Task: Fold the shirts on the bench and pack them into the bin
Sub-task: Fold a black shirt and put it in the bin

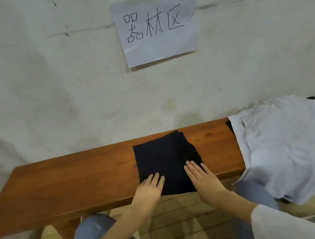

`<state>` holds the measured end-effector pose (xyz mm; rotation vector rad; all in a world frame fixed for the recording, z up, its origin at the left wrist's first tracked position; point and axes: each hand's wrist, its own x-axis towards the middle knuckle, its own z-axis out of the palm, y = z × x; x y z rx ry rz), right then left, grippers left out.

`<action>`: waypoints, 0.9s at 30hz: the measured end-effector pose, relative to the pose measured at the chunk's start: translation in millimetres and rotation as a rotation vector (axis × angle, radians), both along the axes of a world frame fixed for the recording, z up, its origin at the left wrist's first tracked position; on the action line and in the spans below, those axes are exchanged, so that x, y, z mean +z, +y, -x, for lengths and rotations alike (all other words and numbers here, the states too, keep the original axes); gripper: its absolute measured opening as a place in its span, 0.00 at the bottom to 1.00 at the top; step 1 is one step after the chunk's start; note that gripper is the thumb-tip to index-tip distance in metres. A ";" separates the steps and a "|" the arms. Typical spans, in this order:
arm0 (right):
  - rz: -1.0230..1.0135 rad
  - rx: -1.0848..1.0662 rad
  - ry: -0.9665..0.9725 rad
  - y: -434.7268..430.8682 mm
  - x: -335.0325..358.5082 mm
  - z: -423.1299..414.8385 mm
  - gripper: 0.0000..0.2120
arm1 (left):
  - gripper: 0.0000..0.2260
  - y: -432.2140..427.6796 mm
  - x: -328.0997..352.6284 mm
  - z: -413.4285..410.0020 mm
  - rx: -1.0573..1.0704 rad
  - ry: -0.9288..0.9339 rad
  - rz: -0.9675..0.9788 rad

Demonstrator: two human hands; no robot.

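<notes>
Pressing flat, fingers straight, with left hand [150, 188] and right hand [204, 180] on dark shirt [166, 157], folded square near surface [71, 177] edge; left to fold: pale shirt [291, 144] heaped right (bin unseen), then packing.

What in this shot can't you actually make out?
The bin: nowhere in the head view, outside the frame.
Under the pale shirt: head view, it covers the right end of the bench; the frame edge cuts it off.
Near corners of the dark folded shirt: head view, covered by the left hand and right hand.
</notes>
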<state>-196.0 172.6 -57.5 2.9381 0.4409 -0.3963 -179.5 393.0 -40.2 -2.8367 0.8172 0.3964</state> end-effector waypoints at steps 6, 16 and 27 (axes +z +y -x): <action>-0.134 0.004 0.162 -2.6 15.1 -7.0 0.38 | 0.20 3.1 -6.3 -2.8 0.049 -0.180 0.332; -0.657 -0.590 -0.084 -23.7 13.3 -80.3 0.20 | 0.21 14.5 -2.3 -118.8 0.524 -0.077 0.476; -0.910 -0.506 -0.499 -5.8 18.5 -92.0 0.05 | 0.11 24.3 8.9 -141.0 0.717 -0.025 1.045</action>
